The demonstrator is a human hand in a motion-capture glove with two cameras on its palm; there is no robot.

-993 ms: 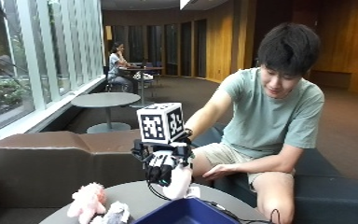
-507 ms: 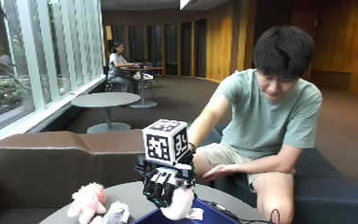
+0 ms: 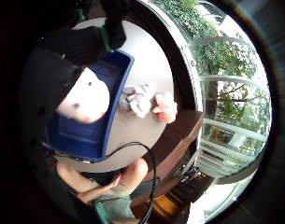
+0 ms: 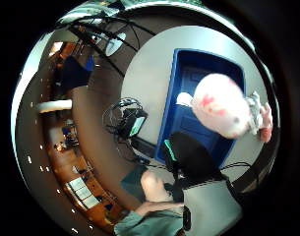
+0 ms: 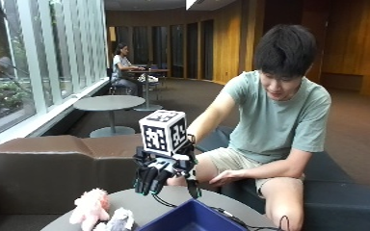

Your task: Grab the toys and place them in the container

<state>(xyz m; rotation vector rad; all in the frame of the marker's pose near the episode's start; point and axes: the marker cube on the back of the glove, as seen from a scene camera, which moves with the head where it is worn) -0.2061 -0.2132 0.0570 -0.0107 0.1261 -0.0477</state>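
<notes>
The right hand (image 5: pixel 163 173) hangs over the blue container (image 5: pixel 194 220), fingers straight, not gripping anything. A white toy (image 4: pixel 221 105) is just above the container.

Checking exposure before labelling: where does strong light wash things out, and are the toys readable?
Little finger side palm view: daylight glares through the windows, and the white toy looks washed out over the blue container. Outside view: windows bright, pink toy and grey toy on the table evenly lit.
</notes>
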